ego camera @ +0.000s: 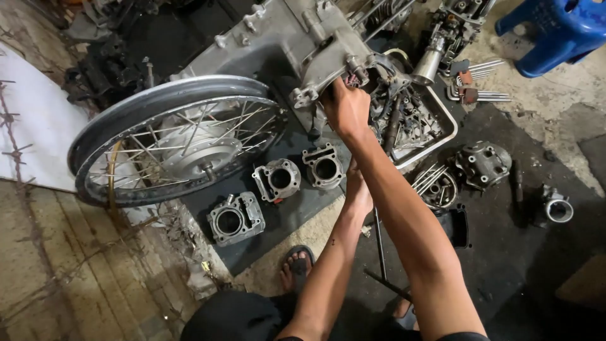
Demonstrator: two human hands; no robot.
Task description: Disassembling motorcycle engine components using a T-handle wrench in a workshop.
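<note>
Our right hand [346, 107] is clamped on the engine crankcase [303, 44] lying beside the spoked wheel [177, 142]; heavy, rigid, likely greasy, best held by its lugs. Whether our left hand [358, 192] grips anything, we cannot tell.

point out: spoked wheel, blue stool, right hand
spoked wheel [201, 149]: head view, on the hub at the wheel's centre.
blue stool [558, 25]: head view, on the seat near the top right corner.
right hand [346, 108]: head view, on the back of the hand, up against the grey engine casing [278, 44].
</note>
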